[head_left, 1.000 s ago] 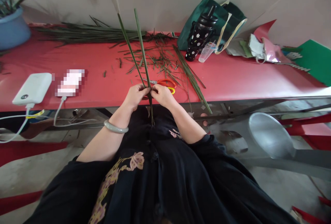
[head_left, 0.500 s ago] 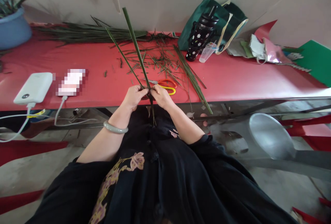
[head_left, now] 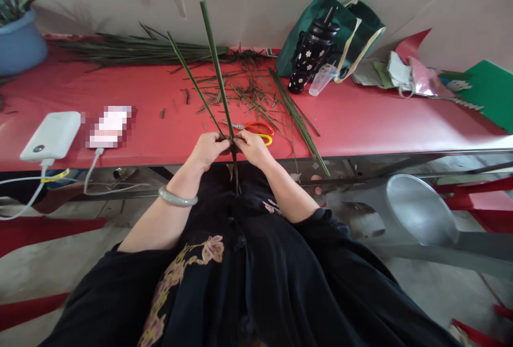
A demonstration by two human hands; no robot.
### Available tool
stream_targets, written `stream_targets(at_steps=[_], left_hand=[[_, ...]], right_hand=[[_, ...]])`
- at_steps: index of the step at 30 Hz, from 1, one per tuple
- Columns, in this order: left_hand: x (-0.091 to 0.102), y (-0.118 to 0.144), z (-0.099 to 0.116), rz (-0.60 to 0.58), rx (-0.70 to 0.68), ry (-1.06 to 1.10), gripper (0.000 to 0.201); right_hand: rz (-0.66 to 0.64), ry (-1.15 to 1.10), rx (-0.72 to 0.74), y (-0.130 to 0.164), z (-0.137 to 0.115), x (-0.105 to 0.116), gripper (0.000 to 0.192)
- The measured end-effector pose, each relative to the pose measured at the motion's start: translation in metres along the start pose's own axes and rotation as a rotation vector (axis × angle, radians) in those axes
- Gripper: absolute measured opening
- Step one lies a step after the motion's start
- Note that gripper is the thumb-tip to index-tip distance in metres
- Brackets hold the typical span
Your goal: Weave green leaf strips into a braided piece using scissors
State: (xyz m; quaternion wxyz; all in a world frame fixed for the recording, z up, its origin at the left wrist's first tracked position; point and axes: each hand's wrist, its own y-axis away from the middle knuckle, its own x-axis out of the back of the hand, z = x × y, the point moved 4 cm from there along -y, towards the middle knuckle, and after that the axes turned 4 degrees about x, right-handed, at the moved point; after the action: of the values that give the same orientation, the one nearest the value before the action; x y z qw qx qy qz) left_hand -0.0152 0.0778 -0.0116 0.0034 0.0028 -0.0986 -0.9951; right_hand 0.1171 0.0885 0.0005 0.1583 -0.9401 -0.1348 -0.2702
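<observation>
1. While both hands are together over the near edge of the red table, they grip green leaf strips between them; all clock directions are taken from this meeting point.
2. Left hand: fingers curled, thumb pressing the strips. A pale bracelet sits on this forearm, towards 7 o'clock.
3. Right hand: thumb and fingers pinching the same work, just beside the left thumb. Which strip each hand bears on cannot be told.
4. Held strips: the broader one rises just short of 12 o'clock, the thinner leans to 11; narrow ends hang to 6 o'clock, against the dark clothing.
5. Scissors, with orange and yellow handles, lie at 2 o'clock just beyond the right hand; contact with it cannot be confirmed.
6. Loose clippings are scattered at 1 o'clock. A bundle of cut strips lies between 2 and 3, its near end projecting past the table edge.
7. A heap of long leaves lies between 10 and 11 o'clock, along the wall.
8. A flowered black bottle stands between 1 and 2 o'clock, before a green bag.
9. A white power bank and a pixelated device lie at 9 o'clock, each with a cable attached.
</observation>
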Motion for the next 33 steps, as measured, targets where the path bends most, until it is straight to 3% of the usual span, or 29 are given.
stream_targets(at_steps=[8,13,19,23,33], left_hand=[[-0.002,0.001,-0.003,-0.091,0.029,0.071,0.018],[-0.002,0.002,0.001,-0.073,-0.004,0.113,0.018],[-0.001,0.004,0.008,0.055,-0.051,0.132,0.02],[-0.003,0.005,0.01,0.062,-0.066,0.15,0.015],[-0.001,0.003,0.009,0.218,-0.048,0.303,0.015]], right_hand=[[-0.028,0.01,-0.03,0.001,-0.001,-0.004,0.015],[0.016,0.078,-0.036,0.004,-0.008,-0.008,0.018],[0.072,0.063,-0.038,0.006,-0.011,-0.016,0.021],[0.122,0.076,-0.05,0.005,-0.008,-0.018,0.02],[0.124,0.158,-0.001,0.002,-0.014,-0.014,0.024]])
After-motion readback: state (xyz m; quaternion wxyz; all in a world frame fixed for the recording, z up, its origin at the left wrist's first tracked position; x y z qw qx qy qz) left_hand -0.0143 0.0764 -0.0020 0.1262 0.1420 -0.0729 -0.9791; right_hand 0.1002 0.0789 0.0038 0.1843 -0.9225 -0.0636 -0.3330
